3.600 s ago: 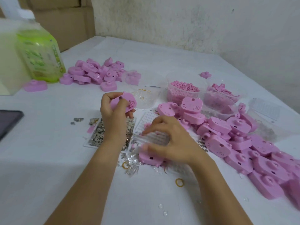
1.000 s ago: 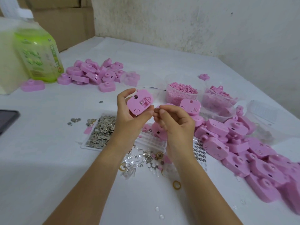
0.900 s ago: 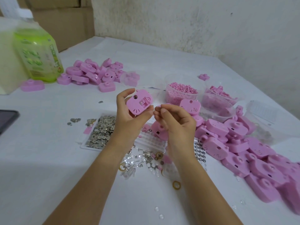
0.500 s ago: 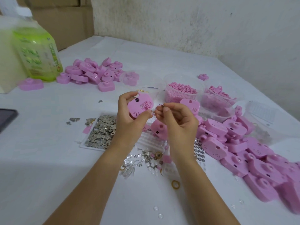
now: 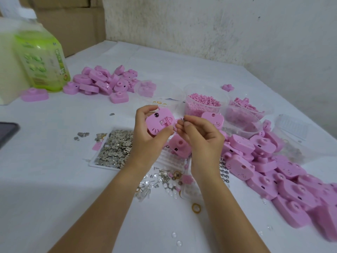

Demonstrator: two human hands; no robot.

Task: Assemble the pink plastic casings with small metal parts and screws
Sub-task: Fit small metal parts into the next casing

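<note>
My left hand (image 5: 145, 137) grips a pink casing (image 5: 159, 123) upright above the table, its open recess with a small metal part facing me. Right beside the casing's right edge, my right hand (image 5: 200, 136) pinches a tiny metal part (image 5: 184, 119) between thumb and fingertips. A tray of small metal parts (image 5: 114, 147) lies below my left hand. Loose screws, clear bits and rings (image 5: 164, 178) are scattered between my forearms.
Many pink casings (image 5: 269, 168) are piled at the right, another heap (image 5: 105, 82) at the back left. Clear tubs of pink pieces (image 5: 204, 103) stand behind my hands. A green bottle (image 5: 42, 59) and a dark phone (image 5: 7, 132) sit at the left.
My right hand left the table, where it rested on the clear tray, and rose beside the casing with a tiny part pinched. The left hand turned the casing's recess toward me.
</note>
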